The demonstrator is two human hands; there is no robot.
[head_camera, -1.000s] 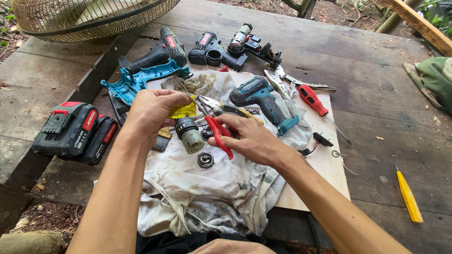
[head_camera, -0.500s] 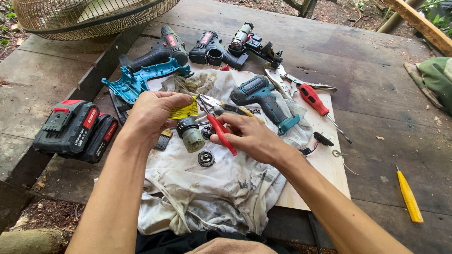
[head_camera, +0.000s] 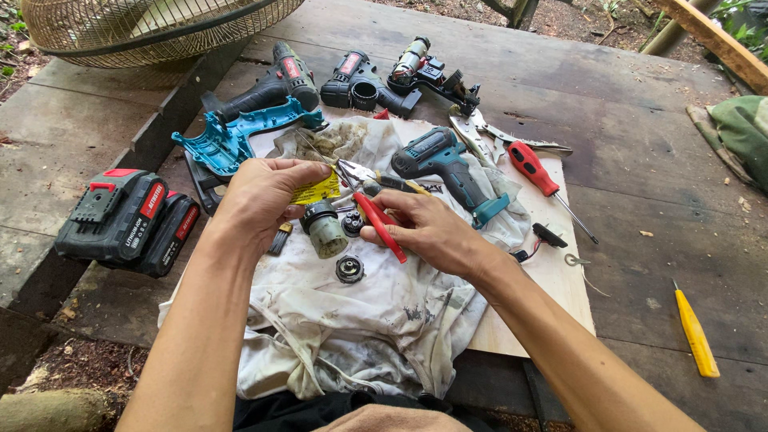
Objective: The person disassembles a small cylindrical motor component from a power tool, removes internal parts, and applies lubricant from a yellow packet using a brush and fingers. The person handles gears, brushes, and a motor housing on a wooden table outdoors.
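Yellow label strip (head_camera: 317, 190) pinched in left hand (head_camera: 260, 196) above grey motor part (head_camera: 324, 228) on dirty white cloth (head_camera: 360, 320). Right hand (head_camera: 428, 232) grip closed around red-handled pliers (head_camera: 376, 220), tips at strip. Red-labelled black batteries (head_camera: 128, 220) left on counter (head_camera: 640, 184).

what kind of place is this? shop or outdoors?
Likely an improvised outdoor repair spot, not a shop: rough wooden planks on bare soil serve as the bench, opened drill bodies and battery packs lie around, and a stained cloth is the work mat.
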